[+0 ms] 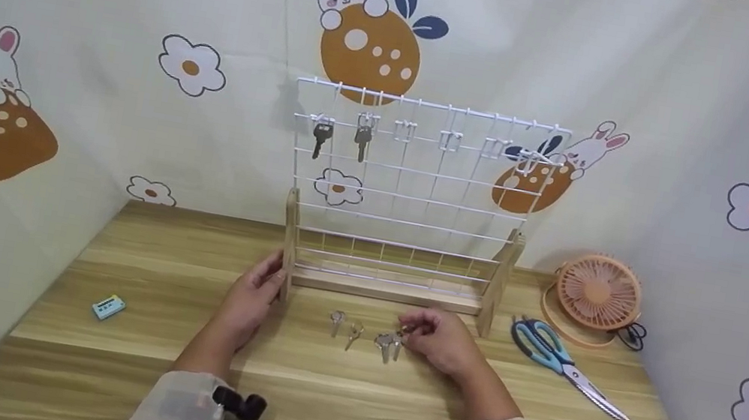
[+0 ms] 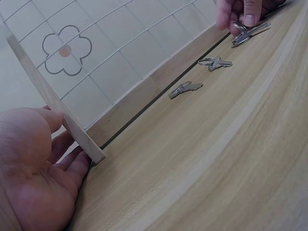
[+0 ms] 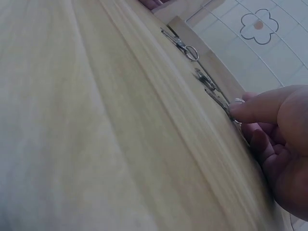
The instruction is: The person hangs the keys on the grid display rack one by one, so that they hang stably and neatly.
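A white wire grid rack (image 1: 403,222) with wooden side legs stands on the table. Two keys hang from its upper left hooks, a dark-headed key (image 1: 322,137) and another key (image 1: 363,138). My left hand (image 1: 252,296) holds the left wooden leg (image 2: 72,122) low down, thumb at its edge and fingers partly hidden behind it. In front of the rack lie a key (image 1: 337,321) and a second key (image 1: 354,334), each on a ring. My right hand (image 1: 442,339) pinches the ring of a key (image 3: 219,100) between thumb and finger; another key (image 1: 384,346) lies right beside it.
Right of the rack lie blue-handled scissors (image 1: 565,367), blades toward the front. Behind them stands an orange desk fan (image 1: 598,293) with a dark cord. A small light-blue box (image 1: 108,307) sits at the left. Patterned cloth (image 1: 249,6) surrounds the wooden table (image 1: 340,417).
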Demonstrator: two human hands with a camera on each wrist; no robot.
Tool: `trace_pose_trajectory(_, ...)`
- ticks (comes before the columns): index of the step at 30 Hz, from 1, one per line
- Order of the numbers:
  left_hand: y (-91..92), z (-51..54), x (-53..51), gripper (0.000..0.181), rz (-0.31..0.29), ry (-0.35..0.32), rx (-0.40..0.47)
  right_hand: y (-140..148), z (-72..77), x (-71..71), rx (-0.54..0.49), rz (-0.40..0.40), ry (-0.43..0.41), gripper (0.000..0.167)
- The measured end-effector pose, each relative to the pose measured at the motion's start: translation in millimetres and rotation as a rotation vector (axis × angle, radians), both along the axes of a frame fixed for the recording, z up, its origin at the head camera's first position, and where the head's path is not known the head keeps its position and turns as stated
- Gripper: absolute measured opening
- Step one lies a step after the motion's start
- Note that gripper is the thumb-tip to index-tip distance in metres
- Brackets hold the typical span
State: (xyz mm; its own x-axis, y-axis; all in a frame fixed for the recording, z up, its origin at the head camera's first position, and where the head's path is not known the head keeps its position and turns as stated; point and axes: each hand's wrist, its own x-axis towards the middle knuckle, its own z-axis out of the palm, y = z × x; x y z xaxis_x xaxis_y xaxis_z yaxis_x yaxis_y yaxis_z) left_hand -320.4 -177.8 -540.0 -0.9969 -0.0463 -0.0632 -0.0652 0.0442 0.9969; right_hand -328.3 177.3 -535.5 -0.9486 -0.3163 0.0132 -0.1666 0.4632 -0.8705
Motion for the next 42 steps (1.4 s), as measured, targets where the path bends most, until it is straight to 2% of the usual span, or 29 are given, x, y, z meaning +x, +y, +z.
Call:
trace_pose_trajectory(4,-0.2,1.1,0.9,0.056,-0.011,-0.012,-0.025,2,-0.9,-0.3,-0.014,-0.048,0.008,0.016)
trace_pose_trajectory(8,0.5,1.3,0.0,0.056,-0.011,-0.019,-0.027,3,2.8,-1.4,-0.126,-0.1,-0.026,0.017)
trace_pose_trajectory(14,1.8,0.9,-1.0,0.055,0.003,-0.014,-0.02,-4,25.6,1.6,-0.326,-0.209,-0.012,0.019)
trace_pose_trajectory(19,2.9,0.6,-0.7,0.055,0.005,-0.006,-0.028,-14,57.9,12.3,-0.497,-0.239,0.04,0.018)
trace_pose_trajectory(23,3.4,1.1,-1.6,0.054,0.012,-0.005,-0.024,-22,89.0,20.7,-0.612,-0.221,0.097,0.02)
trace_pose_trajectory(27,2.8,1.1,-1.9,0.054,0.014,-0.011,-0.004,-30,124.5,21.8,-0.666,-0.187,0.166,0.02)
trace_pose_trajectory(33,1.9,2.6,1.2,0.054,0.004,-0.003,0.019,-41,174.2,13.5,-0.7,-0.143,0.247,0.021)
trace_pose_trajectory(38,2.2,3.7,2.1,0.054,0.003,0.003,0.03,-52,207.4,9.5,-0.706,-0.14,0.262,0.023)
trace_pose_trajectory(42,2.5,2.6,1.0,0.054,0.01,0.001,0.023,-65,226.9,7.5,-0.748,-0.13,0.244,0.028)
